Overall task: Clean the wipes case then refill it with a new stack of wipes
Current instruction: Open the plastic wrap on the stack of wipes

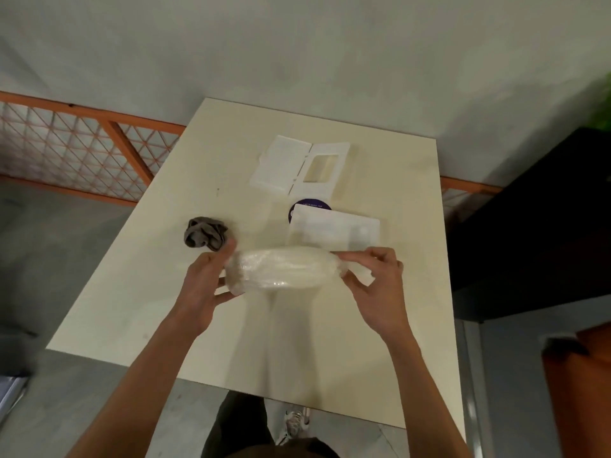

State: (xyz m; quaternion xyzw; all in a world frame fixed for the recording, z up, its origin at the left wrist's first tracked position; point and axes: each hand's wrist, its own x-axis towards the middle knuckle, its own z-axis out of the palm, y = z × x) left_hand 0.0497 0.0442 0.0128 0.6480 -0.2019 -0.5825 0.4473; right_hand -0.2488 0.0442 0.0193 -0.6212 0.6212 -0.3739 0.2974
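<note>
A white wipes case (pixel 299 166) lies opened flat at the far middle of the cream table (pixel 165 292), its lid half with a rectangular window on the right. Above the table's middle I hold a stack of wipes in clear plastic wrap (pixel 286 267). My left hand (pixel 206 280) grips its left end. My right hand (pixel 377 276) pinches the wrap at its right end. A crumpled grey cloth (pixel 205 233) rests on the table just beyond my left hand.
A second flat white pack (pixel 334 231) lies behind the held stack, partly over a round purple disc (pixel 309 208). An orange lattice fence (pixel 82 150) stands left of the table. A dark cabinet (pixel 535 226) stands to the right.
</note>
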